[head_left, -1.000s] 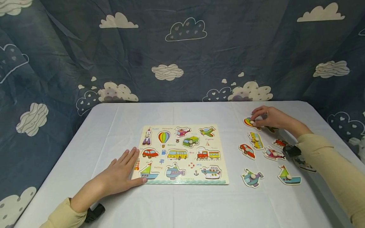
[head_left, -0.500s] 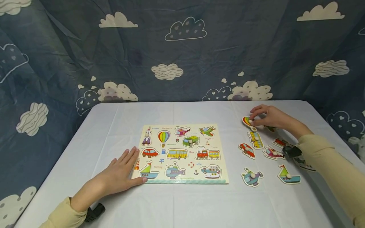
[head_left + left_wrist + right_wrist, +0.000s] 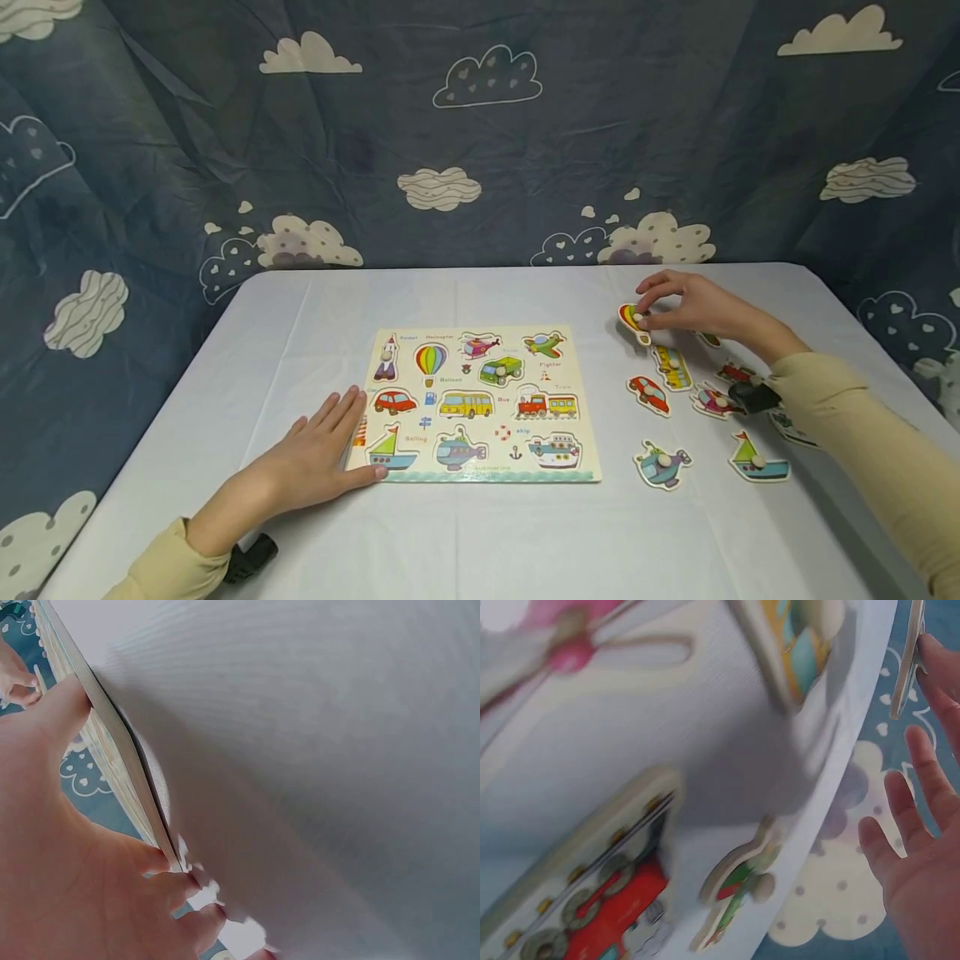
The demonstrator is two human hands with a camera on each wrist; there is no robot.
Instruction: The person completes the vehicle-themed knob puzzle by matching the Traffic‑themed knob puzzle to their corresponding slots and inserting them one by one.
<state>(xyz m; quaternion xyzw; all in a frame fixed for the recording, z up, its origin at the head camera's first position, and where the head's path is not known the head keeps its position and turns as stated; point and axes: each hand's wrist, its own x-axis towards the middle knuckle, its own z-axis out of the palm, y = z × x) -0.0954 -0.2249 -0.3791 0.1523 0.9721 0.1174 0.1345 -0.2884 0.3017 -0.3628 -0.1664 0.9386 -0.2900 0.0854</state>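
My left hand point(image 3: 307, 462) rests on the left edge of a pegged vehicle puzzle board point(image 3: 521, 468), fingers straight and thumb at the lower left corner. In the left wrist view its fingers point(image 3: 169, 889) lie along the board's side. At the back right, my right hand point(image 3: 701, 308) pinches a hot-air balloon puzzle piece point(image 3: 632, 323) between thumb and fingertips. The right wrist view shows that balloon piece point(image 3: 909, 667) edge-on, tilted, with the other fingers spread. On the board, a rocket piece point(image 3: 386, 362) and a green truck piece point(image 3: 501, 372) sit in their slots.
Right of the board lie a bus piece point(image 3: 672, 368), a red car point(image 3: 649, 396), a helicopter point(image 3: 711, 402), a submarine point(image 3: 662, 465) and a sailboat point(image 3: 757, 460). A plane piece point(image 3: 742, 885) and a train piece point(image 3: 615, 907) lie under the right arm. A cloud-patterned cloth point(image 3: 480, 233) hangs behind.
My right hand has shifted left with the balloon piece, which has turned more upright and moved away from above the bus piece. The left hand and board have stayed put.
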